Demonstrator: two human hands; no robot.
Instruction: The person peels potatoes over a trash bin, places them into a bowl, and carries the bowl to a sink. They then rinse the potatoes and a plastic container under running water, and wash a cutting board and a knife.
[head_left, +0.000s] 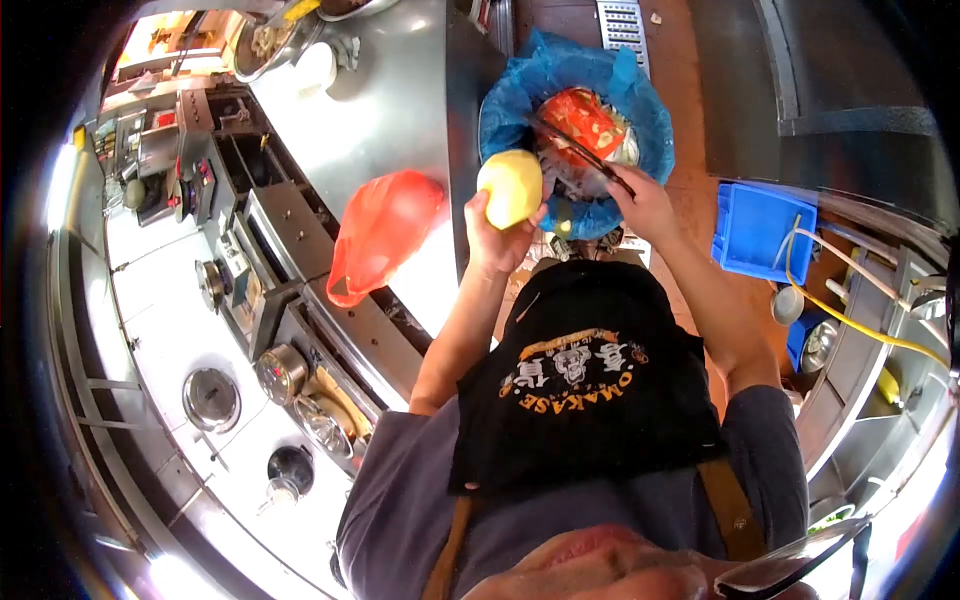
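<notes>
Head view showed the left hand (pixel 494 243) holding yellow produce (pixel 511 188), left of the tool (pixel 580 149) the right hand (pixel 649 208) gripped, slanting forward-left.

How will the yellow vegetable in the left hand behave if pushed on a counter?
The yellow vegetable could roll unevenly, being rounded but faceted. It may be slippery, since its surface looks smooth and pared. It's probably stiff: it shows no sag in the left hand.

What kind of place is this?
Likely a restaurant kitchen: long steel counter, a metal pot among other cookware, and a black apron printed "OMAKASE".
</notes>
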